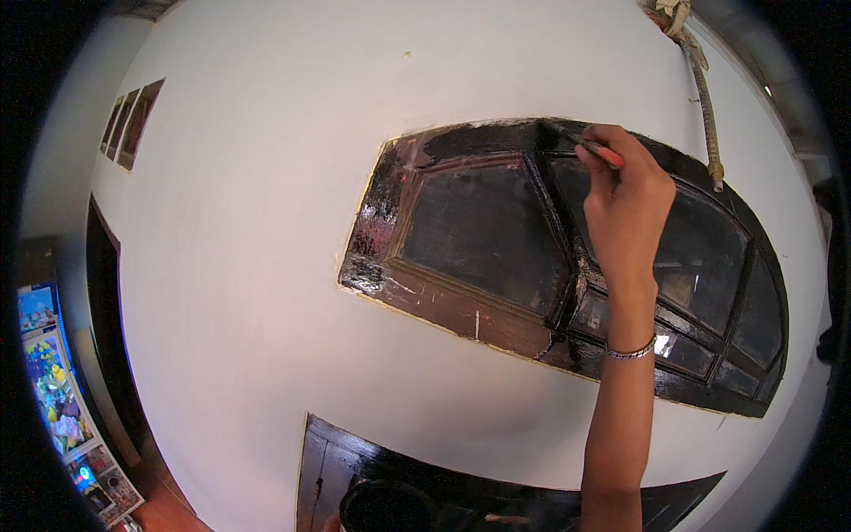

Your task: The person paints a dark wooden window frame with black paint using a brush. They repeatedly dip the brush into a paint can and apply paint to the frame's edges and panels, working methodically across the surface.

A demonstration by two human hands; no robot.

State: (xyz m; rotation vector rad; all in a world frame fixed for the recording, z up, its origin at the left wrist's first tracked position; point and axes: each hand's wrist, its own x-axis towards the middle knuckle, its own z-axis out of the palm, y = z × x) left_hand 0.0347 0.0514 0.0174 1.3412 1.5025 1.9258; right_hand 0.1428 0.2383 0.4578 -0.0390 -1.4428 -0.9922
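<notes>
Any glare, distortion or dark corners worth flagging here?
Head view: fisheye curvature bows straight edges, with black corners; bright reflections spot the arched window; the brush, dark at its tip, is hard to outline there; the white wall looks softly lit.

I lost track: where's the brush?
Right of centre in the head view, the right hand holds the brush at the top of the window frame.

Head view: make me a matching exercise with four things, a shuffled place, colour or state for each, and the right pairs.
1. Brush
2. Bracelet
3. Ribbed hose
4. Arched window frame

A. Hanging at upper right
B. Held in the right hand
C. Black with brown patches
D. Around the wrist

Pairs: 1-B; 2-D; 3-A; 4-C
</notes>
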